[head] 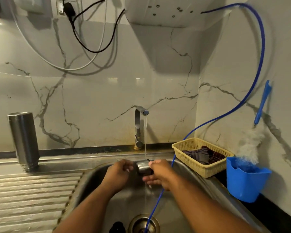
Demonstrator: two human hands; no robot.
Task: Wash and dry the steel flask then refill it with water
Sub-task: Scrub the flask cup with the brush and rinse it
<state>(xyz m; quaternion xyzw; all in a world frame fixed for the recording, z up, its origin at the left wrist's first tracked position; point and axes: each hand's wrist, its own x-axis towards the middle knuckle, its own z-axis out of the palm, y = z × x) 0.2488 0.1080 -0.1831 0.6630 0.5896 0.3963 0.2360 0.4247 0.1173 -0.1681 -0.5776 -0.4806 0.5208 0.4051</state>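
flask (23, 140): steel, upright on the drainboard (32, 199) left of the sink (196, 175); ringed narrow end down; well apart from both hands.
cap (143, 166): small steel piece, held over the basin directly under the tap (139, 125); the water (145, 135) lands on its top.
right hand (160, 174): grasping the cap, thumb on its upper right edge, fingers stretched out beneath it.
left hand (119, 172): fingers curled, tips at the cap's left end; blurred, so I cannot tell whether they grip it or only touch it.
water: running in a thin steady stream, spilling past the cap and the right fingers toward the drain (144, 222).
hose (263, 39): blue, arcs down from the white unit (171, 12) on the wall, passes just beside the basket (188, 154), crosses under the right wrist and ends in the drain.
basket: cream plastic, on the counter at the sink's right rim; a dark cloth (202, 155) lies in it.
tub (245, 182): blue, just right of the basket; a brush (263, 105) with white bristles and a blue handle stands in it, leaning on the wall.
cables (91, 47): black and white, hanging in loops on the marble wall above the tap.
dark object (117, 227): in the basin left of the drain, cut by the frame edge; not identifiable.
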